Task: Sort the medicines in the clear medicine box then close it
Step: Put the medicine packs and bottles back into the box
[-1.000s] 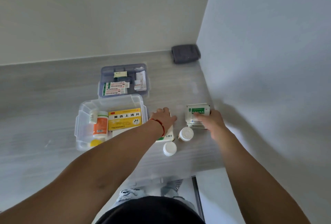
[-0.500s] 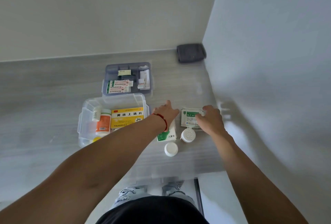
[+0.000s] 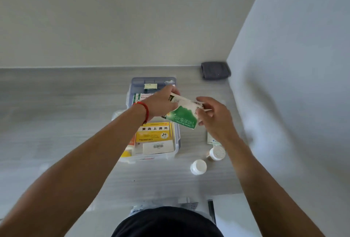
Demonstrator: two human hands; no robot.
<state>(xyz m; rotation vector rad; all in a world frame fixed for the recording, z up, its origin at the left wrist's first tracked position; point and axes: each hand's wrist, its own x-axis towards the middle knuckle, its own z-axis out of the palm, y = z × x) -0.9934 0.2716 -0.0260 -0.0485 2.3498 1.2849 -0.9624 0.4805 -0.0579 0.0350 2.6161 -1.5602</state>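
Two hands hold green-and-white medicine carton (image 3: pixel 184 117) above clear medicine box (image 3: pixel 177 140): left hand (image 3: pixel 161 104) fingers grip its far end, right hand (image 3: pixel 214 117) pinches near end. Approx. light, thin card, crushable; hold by edges.

Left hand (image 3: pixel 161 104) and right hand (image 3: pixel 216 117) holding green-white medicine box (image 3: pixel 182 117) above clear medicine box (image 3: pixel 177 138), two white bottles (image 3: pixel 198 166) nearby

Green carton (image 3: pixel 186 118): now off the table, raised between my left hand (image 3: pixel 161 105) and right hand (image 3: pixel 216 117), above the clear box (image 3: pixel 177 142).
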